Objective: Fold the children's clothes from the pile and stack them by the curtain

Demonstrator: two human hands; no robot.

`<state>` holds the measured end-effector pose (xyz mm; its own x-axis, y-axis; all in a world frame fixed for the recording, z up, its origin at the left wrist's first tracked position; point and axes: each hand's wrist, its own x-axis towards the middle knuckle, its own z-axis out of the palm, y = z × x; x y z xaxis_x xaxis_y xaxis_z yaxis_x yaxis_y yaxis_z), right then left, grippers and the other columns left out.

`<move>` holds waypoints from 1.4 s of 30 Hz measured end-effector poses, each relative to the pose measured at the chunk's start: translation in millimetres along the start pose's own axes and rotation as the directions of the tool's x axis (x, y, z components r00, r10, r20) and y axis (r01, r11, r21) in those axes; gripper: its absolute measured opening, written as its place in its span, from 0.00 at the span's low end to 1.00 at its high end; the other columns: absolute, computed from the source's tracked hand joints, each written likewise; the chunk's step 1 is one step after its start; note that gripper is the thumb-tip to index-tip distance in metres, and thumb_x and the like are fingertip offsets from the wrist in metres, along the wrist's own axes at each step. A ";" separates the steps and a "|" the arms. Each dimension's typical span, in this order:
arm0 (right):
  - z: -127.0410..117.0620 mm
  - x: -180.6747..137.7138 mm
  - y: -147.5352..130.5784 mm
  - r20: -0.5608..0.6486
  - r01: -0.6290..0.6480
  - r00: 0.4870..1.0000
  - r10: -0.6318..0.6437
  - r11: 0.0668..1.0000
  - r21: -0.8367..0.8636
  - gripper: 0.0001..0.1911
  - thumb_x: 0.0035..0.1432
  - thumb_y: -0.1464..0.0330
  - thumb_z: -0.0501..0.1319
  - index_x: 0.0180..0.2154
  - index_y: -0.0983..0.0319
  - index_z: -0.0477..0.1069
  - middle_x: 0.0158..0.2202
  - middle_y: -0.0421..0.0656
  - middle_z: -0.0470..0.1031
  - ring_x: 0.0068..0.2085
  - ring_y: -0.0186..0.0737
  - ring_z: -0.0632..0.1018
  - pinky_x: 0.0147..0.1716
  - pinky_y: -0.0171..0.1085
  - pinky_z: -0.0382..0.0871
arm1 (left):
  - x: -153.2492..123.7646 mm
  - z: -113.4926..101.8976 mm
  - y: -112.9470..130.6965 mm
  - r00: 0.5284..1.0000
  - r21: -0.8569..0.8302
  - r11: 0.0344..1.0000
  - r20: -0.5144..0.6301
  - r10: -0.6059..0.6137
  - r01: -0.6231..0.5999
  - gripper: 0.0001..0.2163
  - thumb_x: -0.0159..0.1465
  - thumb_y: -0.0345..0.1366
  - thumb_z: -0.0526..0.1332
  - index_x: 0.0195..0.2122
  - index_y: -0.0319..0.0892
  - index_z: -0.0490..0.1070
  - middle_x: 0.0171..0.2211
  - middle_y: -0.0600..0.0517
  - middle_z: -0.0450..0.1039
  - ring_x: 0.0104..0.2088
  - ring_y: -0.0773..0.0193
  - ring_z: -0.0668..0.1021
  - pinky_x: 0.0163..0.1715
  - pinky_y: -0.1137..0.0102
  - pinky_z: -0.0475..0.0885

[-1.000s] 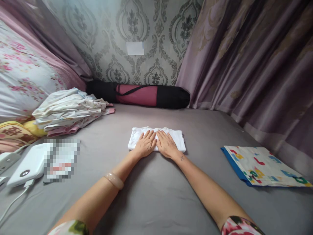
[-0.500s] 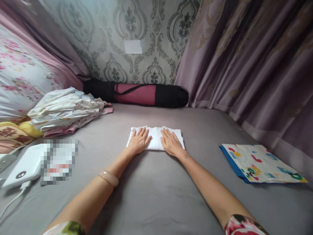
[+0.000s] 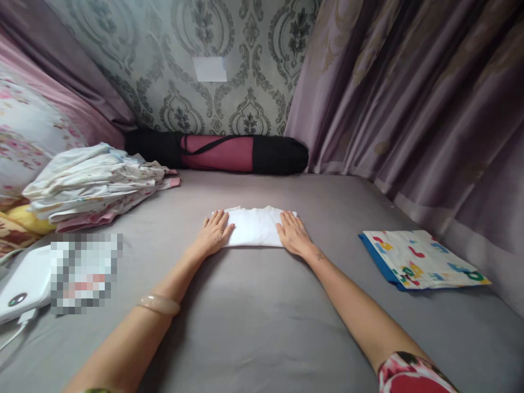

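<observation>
On the bed (image 3: 262,327): folded white cloth (image 3: 254,228) lies flat, mid-sheet.
Cloth axis: long side runs left to right across the view.
Left hand (image 3: 213,236): flat, fingers spread, pressing the left end.
Right hand (image 3: 293,236): flat, fingers spread, on the right end.
</observation>
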<state>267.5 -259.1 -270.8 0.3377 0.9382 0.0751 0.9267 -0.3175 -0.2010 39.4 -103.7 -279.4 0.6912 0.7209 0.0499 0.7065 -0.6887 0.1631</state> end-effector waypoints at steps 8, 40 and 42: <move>1.9 1.7 5.1 0.040 -0.007 0.999 0.005 0.999 0.043 0.33 0.68 0.59 0.36 0.66 0.73 0.48 0.69 0.51 0.46 0.68 0.45 0.47 0.65 0.45 0.40 | -3.2 2.7 -3.2 0.998 -0.097 0.995 -0.061 0.003 -0.009 0.25 0.70 0.46 0.40 0.64 0.40 0.55 0.67 0.42 0.51 0.67 0.53 0.53 0.63 0.54 0.51; 0.0 -1.5 -21.9 -0.153 0.114 0.980 -0.129 0.988 -0.100 0.33 0.68 0.59 0.37 0.67 0.72 0.44 0.69 0.53 0.43 0.69 0.45 0.46 0.66 0.49 0.41 | -16.3 -7.7 22.9 0.958 0.044 0.985 -0.232 0.170 -0.165 0.26 0.71 0.47 0.39 0.64 0.40 0.55 0.66 0.42 0.54 0.67 0.56 0.53 0.65 0.52 0.39; 1.0 -2.0 -24.5 -0.144 0.142 0.978 -0.154 0.985 -0.094 0.33 0.68 0.58 0.37 0.67 0.70 0.43 0.69 0.52 0.43 0.69 0.45 0.45 0.65 0.50 0.41 | -16.5 -8.9 28.4 0.950 0.056 0.981 -0.244 0.195 -0.187 0.26 0.71 0.47 0.39 0.65 0.38 0.54 0.66 0.42 0.53 0.67 0.55 0.53 0.65 0.52 0.39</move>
<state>243.9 -253.1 -267.0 0.2109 0.9464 0.2448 0.9766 -0.1929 -0.0956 46.6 -134.5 -266.8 0.7576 0.5693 0.3192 0.5722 -0.8146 0.0950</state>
